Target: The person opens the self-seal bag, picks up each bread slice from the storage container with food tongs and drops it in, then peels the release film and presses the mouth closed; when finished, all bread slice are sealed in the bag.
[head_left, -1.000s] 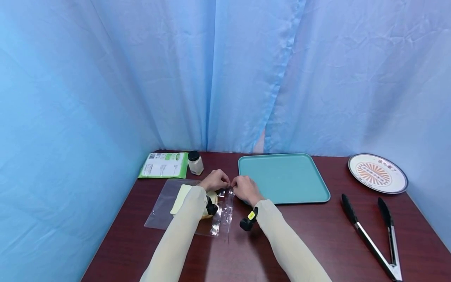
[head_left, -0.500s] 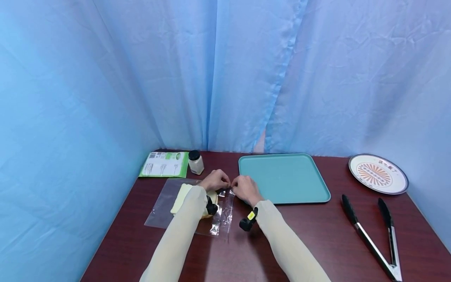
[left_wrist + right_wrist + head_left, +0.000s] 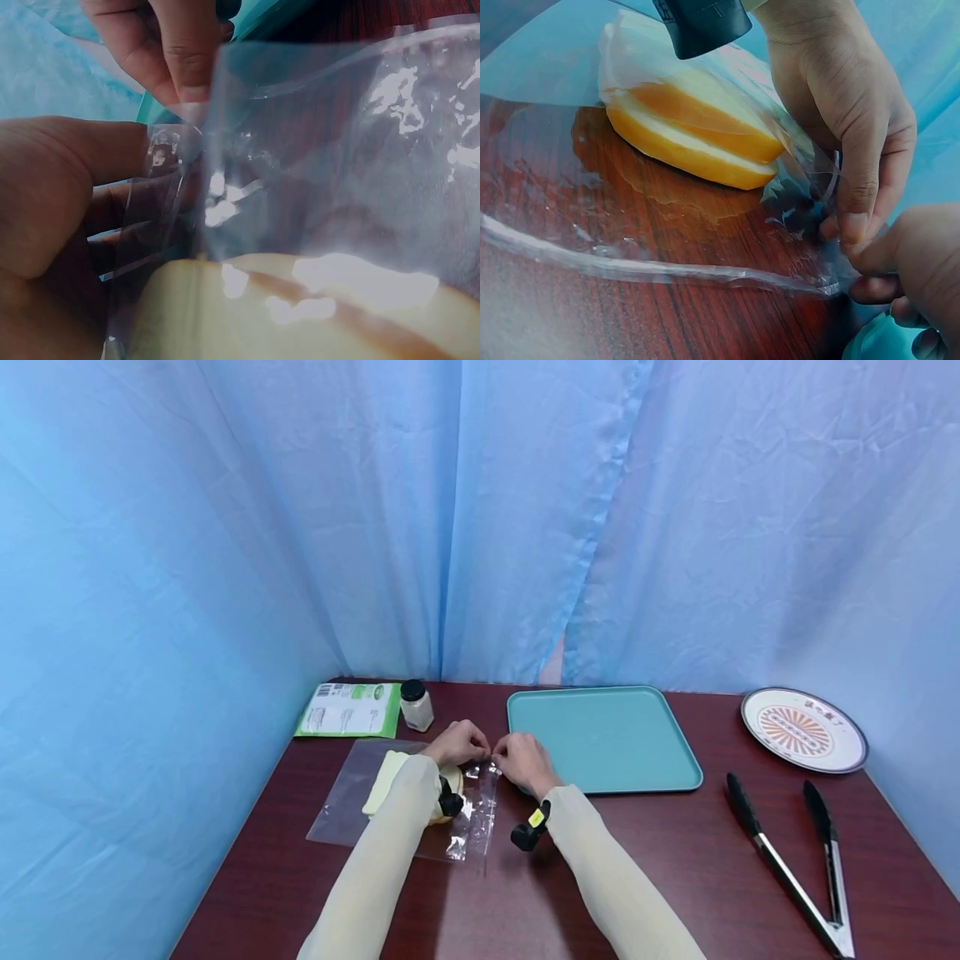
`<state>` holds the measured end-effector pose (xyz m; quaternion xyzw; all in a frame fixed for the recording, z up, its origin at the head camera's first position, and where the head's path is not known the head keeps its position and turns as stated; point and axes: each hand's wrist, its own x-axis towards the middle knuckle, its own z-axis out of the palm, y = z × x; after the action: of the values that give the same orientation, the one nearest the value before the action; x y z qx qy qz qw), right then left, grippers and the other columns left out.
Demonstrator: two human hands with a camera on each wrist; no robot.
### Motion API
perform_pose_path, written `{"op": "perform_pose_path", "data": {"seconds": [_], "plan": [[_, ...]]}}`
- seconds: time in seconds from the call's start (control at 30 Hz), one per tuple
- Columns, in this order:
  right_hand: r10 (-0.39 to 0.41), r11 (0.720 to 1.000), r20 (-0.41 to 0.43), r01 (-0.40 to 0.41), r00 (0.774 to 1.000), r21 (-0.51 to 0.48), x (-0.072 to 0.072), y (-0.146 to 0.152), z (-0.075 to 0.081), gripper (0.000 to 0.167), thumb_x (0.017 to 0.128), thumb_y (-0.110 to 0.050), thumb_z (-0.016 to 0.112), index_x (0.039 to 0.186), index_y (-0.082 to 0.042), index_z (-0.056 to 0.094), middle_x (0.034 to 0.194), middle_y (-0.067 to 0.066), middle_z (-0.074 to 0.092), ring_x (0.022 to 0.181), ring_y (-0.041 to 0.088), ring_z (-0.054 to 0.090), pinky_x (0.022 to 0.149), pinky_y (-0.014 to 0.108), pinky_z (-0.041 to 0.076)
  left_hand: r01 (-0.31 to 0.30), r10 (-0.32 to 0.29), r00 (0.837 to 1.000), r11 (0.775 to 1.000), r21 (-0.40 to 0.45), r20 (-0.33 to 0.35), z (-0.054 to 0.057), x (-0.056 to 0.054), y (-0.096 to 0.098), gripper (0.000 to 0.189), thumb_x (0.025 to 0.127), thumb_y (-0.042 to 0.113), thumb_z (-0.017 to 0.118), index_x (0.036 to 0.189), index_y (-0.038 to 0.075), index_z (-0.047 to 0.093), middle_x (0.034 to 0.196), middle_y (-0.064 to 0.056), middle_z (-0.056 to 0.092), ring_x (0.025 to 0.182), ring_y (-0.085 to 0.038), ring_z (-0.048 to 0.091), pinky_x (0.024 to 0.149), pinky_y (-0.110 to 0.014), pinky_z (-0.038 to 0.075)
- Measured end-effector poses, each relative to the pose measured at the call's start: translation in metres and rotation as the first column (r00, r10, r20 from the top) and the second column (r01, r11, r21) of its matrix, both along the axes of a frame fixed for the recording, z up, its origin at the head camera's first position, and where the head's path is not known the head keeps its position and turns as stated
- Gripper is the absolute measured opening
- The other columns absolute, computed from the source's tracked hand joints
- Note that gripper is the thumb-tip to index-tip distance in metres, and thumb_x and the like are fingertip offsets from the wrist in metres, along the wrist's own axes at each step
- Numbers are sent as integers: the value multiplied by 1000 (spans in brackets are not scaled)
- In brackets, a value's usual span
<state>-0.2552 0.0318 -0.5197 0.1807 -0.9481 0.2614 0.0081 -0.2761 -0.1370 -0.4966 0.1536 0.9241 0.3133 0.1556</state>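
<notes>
A clear plastic bag [image 3: 337,818] lies flat on the dark red table, with bread slices [image 3: 682,146] inside it. The slices have pale crumb and golden crust, and my left forearm partly covers them in the head view. At the far corner of the bag's mouth, my left hand [image 3: 459,745] pinches the film between thumb and fingers. My right hand [image 3: 525,763] pinches the same corner from the right, its fingertips almost touching the left ones. In the right wrist view, the bag's rim [image 3: 667,271] curves away from the right hand [image 3: 930,262].
A teal tray [image 3: 607,739] lies just right of my hands. Beyond the bag are a white-and-green packet [image 3: 351,710] and a black-capped jar [image 3: 416,707]. On the far right sit a patterned plate [image 3: 805,730] and spread tongs [image 3: 795,877]. Blue curtains [image 3: 510,527] enclose the table.
Almost nothing differs. Both hands stay at the bag's corner, and the film near the mouth has shifted very slightly.
</notes>
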Motion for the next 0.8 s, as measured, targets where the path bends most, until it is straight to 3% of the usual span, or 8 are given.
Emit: {"op": "perform_pose_path", "data": {"seconds": [0.3,0.8], "plan": [[-19,1000,25,19,1000,1,1,-1,0,21,86,-5,63,94,-13,80,97,3,78,89,23,72,76,38,57,-5,5,1000,1000,1,-4,-2,-1,0,14,90,5,67,89,7,81,87,-6,77,74,-9,56,68,-18,43],[-30,999,22,30,999,-26,1,-2,0,15,83,-8,66,84,-16,79,86,1,76,77,18,68,69,35,55,11,-11,1000,1000,-10,-11,-2,-1,0,14,91,6,67,89,7,81,86,-5,77,74,-8,56,69,-18,44]]}}
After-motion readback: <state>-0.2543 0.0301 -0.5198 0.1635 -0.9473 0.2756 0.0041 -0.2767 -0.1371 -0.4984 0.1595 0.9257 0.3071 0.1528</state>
